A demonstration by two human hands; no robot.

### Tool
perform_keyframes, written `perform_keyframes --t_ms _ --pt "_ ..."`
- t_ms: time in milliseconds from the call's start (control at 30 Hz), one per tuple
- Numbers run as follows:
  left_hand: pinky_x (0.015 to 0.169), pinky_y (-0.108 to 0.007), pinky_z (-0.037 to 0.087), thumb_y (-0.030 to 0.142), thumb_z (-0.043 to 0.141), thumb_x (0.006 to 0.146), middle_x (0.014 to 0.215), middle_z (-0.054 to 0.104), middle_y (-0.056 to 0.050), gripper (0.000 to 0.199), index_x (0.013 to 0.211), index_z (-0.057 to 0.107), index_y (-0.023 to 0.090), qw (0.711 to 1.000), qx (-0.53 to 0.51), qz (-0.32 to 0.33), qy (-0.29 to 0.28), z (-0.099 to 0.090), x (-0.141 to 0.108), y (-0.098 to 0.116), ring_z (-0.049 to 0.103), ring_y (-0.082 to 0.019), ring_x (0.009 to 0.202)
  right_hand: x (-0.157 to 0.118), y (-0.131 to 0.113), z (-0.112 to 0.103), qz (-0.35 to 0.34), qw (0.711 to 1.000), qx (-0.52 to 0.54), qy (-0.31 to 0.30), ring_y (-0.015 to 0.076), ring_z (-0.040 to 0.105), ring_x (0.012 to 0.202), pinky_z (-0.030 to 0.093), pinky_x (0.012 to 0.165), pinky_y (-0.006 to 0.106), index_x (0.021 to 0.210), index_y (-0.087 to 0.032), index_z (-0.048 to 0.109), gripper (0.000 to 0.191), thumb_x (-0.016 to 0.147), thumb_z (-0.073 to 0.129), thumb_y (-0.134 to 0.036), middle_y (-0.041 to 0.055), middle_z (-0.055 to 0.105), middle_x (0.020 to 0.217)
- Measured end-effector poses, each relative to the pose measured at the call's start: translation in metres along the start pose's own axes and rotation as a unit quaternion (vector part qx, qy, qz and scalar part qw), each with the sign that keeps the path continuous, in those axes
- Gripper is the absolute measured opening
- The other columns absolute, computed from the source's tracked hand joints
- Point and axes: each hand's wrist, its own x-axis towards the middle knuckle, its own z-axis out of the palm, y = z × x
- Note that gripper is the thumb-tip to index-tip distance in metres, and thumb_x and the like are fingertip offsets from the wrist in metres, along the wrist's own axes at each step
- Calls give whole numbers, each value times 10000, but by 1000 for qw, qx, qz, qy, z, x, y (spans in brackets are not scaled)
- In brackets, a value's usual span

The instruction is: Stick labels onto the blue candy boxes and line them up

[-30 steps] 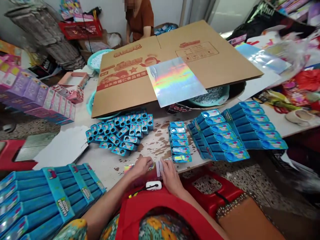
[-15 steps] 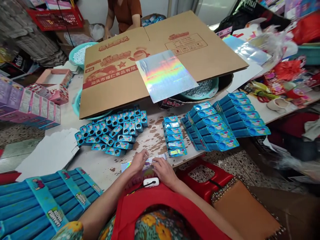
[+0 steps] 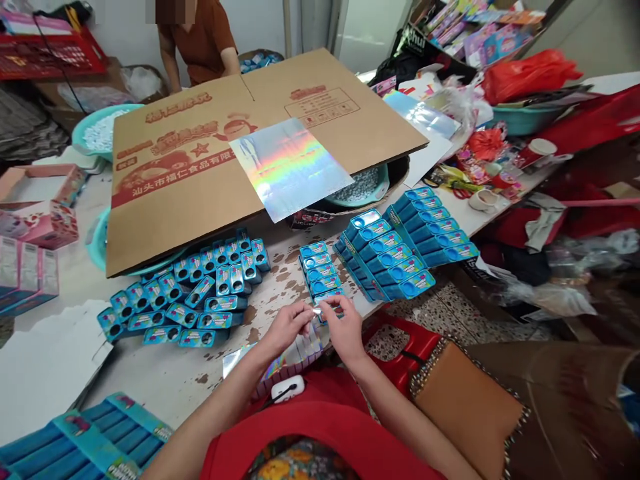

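Note:
Both hands meet just above the table's front edge, fingertips pinched together. Between them shows a small whitish piece, too small to name surely. My left hand is closed at its left side, my right hand at its right side. Below them lies a shiny rainbow-silver sheet with purplish strips along its lower edge. Right behind the fingers stands a short row of blue boxes with printed ends, the nearest one partly hidden by my right hand.
Loose blue boxes with round holes lie to the left. Bundled blue boxes stand at the right. A large cardboard sheet covers bowls, with a holographic sheet on it. Across the table is a person in a brown top.
My hands have risen from the shiny sheet and come together, pinching a small whitish piece. The view has turned somewhat to the right.

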Motion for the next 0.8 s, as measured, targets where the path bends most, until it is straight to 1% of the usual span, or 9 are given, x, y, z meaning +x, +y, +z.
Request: perform_keyframes --t_ms 67,133,233,333,400,500,600,700,800 --pt "518 -217 392 398 479 832 570 500 39 248 879 508 156 1000 8 4 -4 -4 20 5 470 -96 497 15 9 1 -20 998 -29 60 167 515 966 404 868 302 778 -178 639 212 778 613 -388 55 561 966" --pt "494 -202 380 359 471 830 591 502 53 234 977 441 179 1000 25 7 -6 -10 37 8 469 -91 490 29 19 4 -25 993 -59 98 187 494 1009 365 933 349 754 -181 652 208 761 627 -388 65 544 996" --pt "490 -184 358 261 431 822 596 490 58 153 948 381 189 998 61 22 -2 -17 55 7 468 -83 501 44 32 12 -2 988 -97 118 214 478 1020 328 964 402 740 -189 668 201 752 633 -386 78 535 1009" --pt "494 -180 346 189 386 805 601 477 57 111 914 365 189 996 86 27 17 -20 67 0 463 -82 517 54 41 18 4 988 -105 111 220 474 1021 347 950 389 737 -185 663 186 761 616 -363 93 522 1016" --pt "509 -184 352 184 374 812 611 475 56 100 910 357 193 994 102 33 31 -20 73 -8 467 -84 533 58 45 20 4 989 -109 101 212 486 994 371 921 361 720 -180 642 182 761 602 -352 95 527 999" --pt "545 -203 382 207 349 845 633 482 51 87 931 343 198 988 133 44 57 -13 79 -24 481 -92 554 64 48 19 52 988 -112 97 190 515 846 409 796 316 770 -172 592 212 704 637 -368 69 559 886" --pt "552 -222 385 209 348 853 658 496 39 142 992 331 189 974 206 7 92 -1 79 -42 486 -105 555 67 47 17 88 985 -121 85 161 504 698 397 673 274 860 -170 536 329 645 671 -379 34 583 802" --pt "573 -237 384 214 367 850 669 522 19 205 1048 348 163 960 255 -25 111 6 75 -53 514 -128 591 69 47 15 58 985 -148 70 171 536 747 394 676 273 931 -176 522 323 678 627 -346 53 613 895" --pt "631 -248 388 247 403 845 758 577 -17 229 1059 417 165 950 287 -30 117 -8 66 -51 547 -148 687 71 48 9 39 989 -129 55 178 565 757 415 685 289 1035 -162 514 318 754 541 -310 64 630 895"
